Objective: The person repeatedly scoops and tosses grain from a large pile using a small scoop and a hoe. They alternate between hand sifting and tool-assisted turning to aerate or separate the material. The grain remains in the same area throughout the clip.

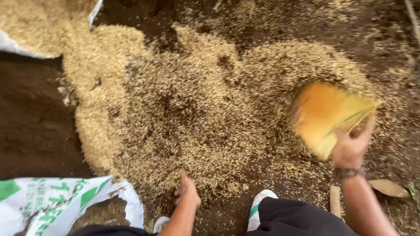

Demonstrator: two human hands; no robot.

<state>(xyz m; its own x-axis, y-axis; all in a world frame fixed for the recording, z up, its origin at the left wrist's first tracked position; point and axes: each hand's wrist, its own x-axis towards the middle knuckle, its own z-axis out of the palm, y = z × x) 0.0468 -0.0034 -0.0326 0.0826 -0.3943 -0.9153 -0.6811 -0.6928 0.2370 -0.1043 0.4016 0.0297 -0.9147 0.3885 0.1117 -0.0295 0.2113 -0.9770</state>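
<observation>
A wide spread of golden husked grain [188,105] covers the dark earth floor [30,113]. My right hand [350,148] grips a yellow-orange hand broom [326,116], blurred with motion, its bristles down in the grain at the right. My left hand [187,192] hangs low near the grain's front edge, fingers pointing down and holding nothing. A dark band circles my right wrist.
A white and green woven sack [57,201] lies open at the lower left with grain inside. Another white sack [26,30] heaped with grain sits at the top left. My white shoes [260,207] and dark trousers stand at the bottom. A dry leaf [389,188] lies at right.
</observation>
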